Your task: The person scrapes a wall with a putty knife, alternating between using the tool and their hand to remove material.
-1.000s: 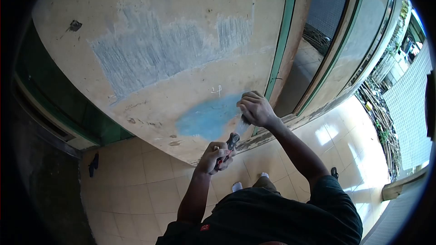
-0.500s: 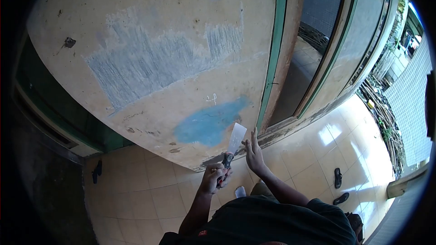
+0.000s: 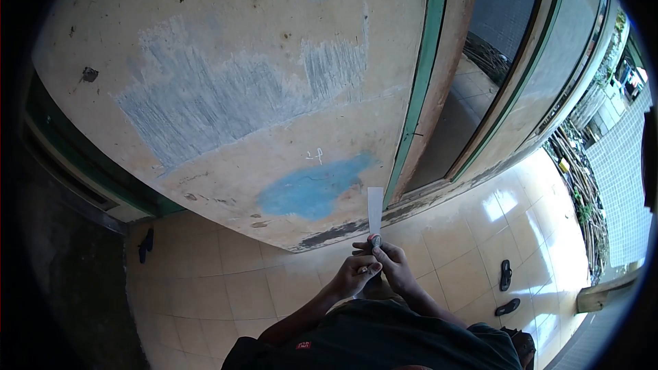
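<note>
- Scraper (image 3: 375, 207) sits upright between both my hands, its pale blade pointing up toward the wall (image 3: 226, 41), its handle hidden inside my grip.
- My left hand (image 3: 356, 273) is closed around the handle from the left; my right hand (image 3: 393, 265) is wrapped over it from the right, the two touching each other at chest height.
- The blade tip is near the lower edge of the wall, just right of the blue patch (image 3: 312, 188) and just beside the green door frame (image 3: 411, 109), but I judge it is not touching either.
- Above the blue patch lies a broad grey scraped area (image 3: 205, 99) where the beige coat is gone.
- Risks as I see them: the blade stands so close to the frame that a sideways slip could gouge the green paint or the wood.
- With both hands bunched low on the handle, a hard push could make the thin blade flex or skid, and my fingers could slide up onto its edge.
- The tiled floor (image 3: 226, 281) looks glossy; leaning into the wall could cost me my footing.
- Sandals (image 3: 506, 274) lie on the tiles well off to my right, a trip hazard if I step back that way.
</note>
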A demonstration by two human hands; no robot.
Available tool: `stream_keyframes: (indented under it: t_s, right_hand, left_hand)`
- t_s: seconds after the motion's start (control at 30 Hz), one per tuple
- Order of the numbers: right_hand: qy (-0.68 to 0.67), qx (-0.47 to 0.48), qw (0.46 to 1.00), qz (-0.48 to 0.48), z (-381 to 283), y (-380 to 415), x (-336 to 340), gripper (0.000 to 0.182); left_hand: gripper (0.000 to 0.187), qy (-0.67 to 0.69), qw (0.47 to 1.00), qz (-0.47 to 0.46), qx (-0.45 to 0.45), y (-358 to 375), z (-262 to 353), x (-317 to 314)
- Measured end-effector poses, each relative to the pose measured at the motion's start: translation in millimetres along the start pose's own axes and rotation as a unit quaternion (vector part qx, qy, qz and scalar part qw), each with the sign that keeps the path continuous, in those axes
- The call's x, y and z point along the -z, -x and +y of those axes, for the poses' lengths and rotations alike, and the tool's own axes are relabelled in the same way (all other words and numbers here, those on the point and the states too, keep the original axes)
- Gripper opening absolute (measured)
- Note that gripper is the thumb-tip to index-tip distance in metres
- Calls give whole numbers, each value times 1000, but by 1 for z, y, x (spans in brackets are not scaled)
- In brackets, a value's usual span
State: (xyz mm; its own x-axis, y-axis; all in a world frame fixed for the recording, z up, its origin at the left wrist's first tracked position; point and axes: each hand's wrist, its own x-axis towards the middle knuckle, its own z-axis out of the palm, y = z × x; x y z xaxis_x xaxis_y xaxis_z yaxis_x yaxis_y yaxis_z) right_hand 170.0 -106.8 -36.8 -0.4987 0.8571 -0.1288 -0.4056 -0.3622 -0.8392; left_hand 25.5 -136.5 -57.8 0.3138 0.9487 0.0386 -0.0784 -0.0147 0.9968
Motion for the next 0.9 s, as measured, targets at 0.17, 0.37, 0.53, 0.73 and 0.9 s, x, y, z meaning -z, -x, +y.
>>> stream_keyframes:
  t_s: [0.17, 0.37, 0.53, 0.73, 0.9]
  right_hand:
    - [-1, 56, 998, 0, -14, -5, 8, 28]
    - [-41, 21, 999, 0, -33, -8, 30, 21]
    - [-57, 7, 993, -108, -55, 1, 28, 36]
    - [-35, 69, 995, -66, -50, -3, 27, 38]
    - [4, 135, 987, -83, -43, -27, 28, 14]
  left_hand:
    - [23, -49, 996, -70, -27, -13, 34, 11]
    - [21, -194, 979, 59, 10, -13, 75, 49]
    - [15, -291, 955, 62, -7, -36, 144, 28]
    - [36, -430, 875, -18, -222, -83, 180, 2]
    - [24, -616, 678, -177, -360, -130, 190, 6]
